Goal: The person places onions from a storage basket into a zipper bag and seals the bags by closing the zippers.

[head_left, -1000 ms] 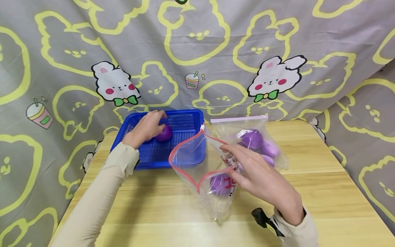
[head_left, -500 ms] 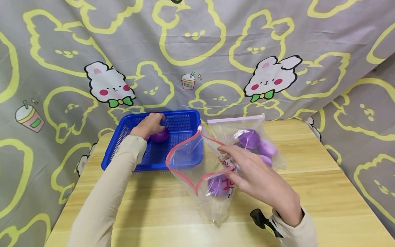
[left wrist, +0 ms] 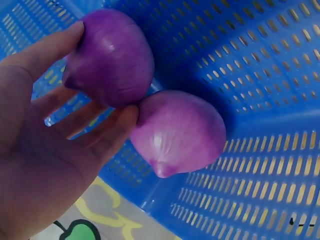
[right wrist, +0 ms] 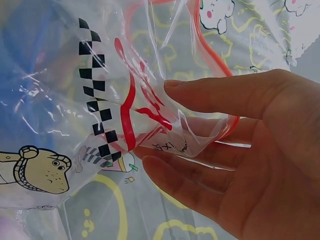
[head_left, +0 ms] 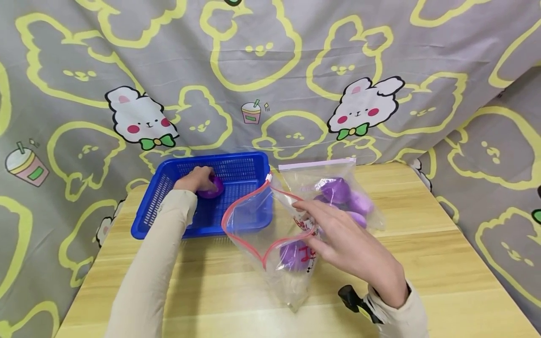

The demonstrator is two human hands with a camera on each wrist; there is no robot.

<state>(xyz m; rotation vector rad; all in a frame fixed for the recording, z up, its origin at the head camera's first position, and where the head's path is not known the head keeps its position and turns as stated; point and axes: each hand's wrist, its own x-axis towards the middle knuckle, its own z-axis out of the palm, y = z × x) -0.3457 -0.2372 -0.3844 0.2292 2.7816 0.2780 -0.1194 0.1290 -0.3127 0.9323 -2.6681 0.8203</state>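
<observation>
In the blue basket (head_left: 249,185), my left hand (head_left: 192,180) holds a dark purple onion (left wrist: 112,60), thumb on one side and fingers on the other. Against those fingers lies a paler purple onion (left wrist: 180,132), which the left wrist view shows best. My right hand (head_left: 355,244) pinches the side of a clear zip bag (head_left: 291,286) near its red rim, thumb and fingers on either side of the film. The bag's mouth gapes toward the basket. Through its film shows a purple rounded thing (head_left: 291,256), partly behind red print.
Behind my right hand lies a second clear bag (head_left: 296,180) with a pale zip strip, holding several purple bulbs (head_left: 336,190). All stand on a wooden table (head_left: 422,234). A patterned grey curtain (head_left: 270,56) hangs right behind the basket.
My left hand has sunk lower into the basket and its fingers have come round the onion. The right hand keeps its grip on the bag. The head view has swung slightly right.
</observation>
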